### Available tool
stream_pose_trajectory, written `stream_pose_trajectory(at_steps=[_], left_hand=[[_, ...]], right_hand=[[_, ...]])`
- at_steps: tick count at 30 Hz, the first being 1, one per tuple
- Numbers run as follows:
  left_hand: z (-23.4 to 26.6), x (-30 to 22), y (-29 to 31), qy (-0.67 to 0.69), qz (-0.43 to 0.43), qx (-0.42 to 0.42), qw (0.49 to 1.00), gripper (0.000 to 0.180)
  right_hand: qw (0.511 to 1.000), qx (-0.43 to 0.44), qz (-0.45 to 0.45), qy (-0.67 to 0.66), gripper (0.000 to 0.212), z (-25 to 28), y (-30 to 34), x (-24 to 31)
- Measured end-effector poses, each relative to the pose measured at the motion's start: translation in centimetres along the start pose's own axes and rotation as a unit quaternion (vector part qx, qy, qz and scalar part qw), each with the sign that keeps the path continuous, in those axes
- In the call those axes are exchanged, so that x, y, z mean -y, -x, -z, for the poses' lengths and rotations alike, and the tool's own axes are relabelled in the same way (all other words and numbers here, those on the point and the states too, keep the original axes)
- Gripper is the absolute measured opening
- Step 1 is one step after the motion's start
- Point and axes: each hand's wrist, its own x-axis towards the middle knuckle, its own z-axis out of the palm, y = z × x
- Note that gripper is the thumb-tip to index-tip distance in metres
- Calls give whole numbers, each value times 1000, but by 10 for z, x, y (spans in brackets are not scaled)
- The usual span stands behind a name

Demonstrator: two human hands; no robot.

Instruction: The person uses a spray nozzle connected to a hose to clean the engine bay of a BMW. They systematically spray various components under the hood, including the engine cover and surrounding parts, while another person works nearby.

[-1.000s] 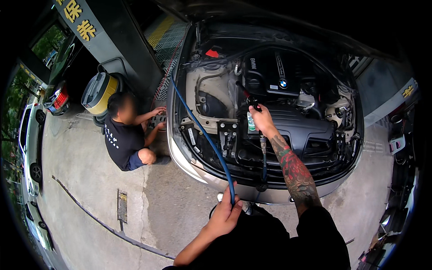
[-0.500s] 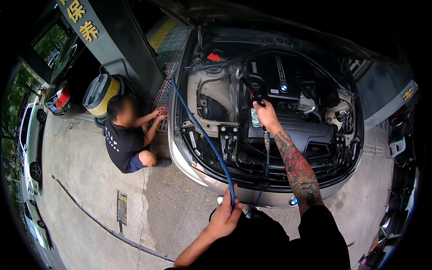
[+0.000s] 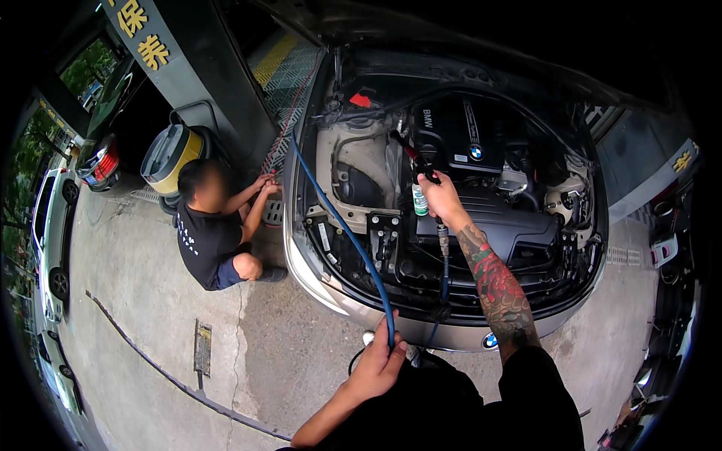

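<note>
My right hand (image 3: pixel 442 199) is closed around the grip of an air gun (image 3: pixel 412 152) with a dark nozzle and a red section, held over the open engine bay of a car. The nozzle reaches toward the left side of the black engine cover (image 3: pixel 462 131). A small white and green bottle (image 3: pixel 420 200) sits beside the grip, and a dark hose (image 3: pixel 444 263) hangs below it. At the car's front edge my left hand (image 3: pixel 378 361) is wrapped round a blue hose (image 3: pixel 348 233), which runs up across the left fender.
A person (image 3: pixel 210 237) squats by the car's left side, both hands near a red line. Behind stand a yellow and grey drum-shaped machine (image 3: pixel 169 158) and a grey pillar (image 3: pixel 197 79). The raised hood (image 3: pixel 511 37) hangs overhead. A dark strip (image 3: pixel 173 385) crosses the floor.
My right hand has drawn the air gun slightly back toward me and to the left; its nozzle sits a little lower. My left hand keeps its hold on the blue hose.
</note>
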Motion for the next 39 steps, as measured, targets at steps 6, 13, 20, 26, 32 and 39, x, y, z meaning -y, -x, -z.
stream_pose_trajectory(at_steps=[6, 13, 20, 26, 32, 39], left_hand=[[1, 0, 1, 3, 1, 0, 1000, 60], [1, 6, 4, 10, -3, -3, 1000, 59], [-1, 5, 4, 9, -5, -8, 1000, 60], [-1, 1, 4, 6, 4, -10, 1000, 60], [-3, 0, 6, 23, 7, -18, 1000, 59], [-3, 0, 7, 12, -2, -25, 1000, 60]], right_hand=[[998, -45, 7, 35, 24, 3, 0, 0], [994, -98, 17, 38, 22, 14, -2, -3], [990, -114, 5, 84, 52, 32, -10, -15], [992, -99, 7, 74, 47, 38, -8, -14], [992, -111, -6, 60, 43, 37, -2, -11], [993, -116, 2, 27, 43, 45, 2, -11]])
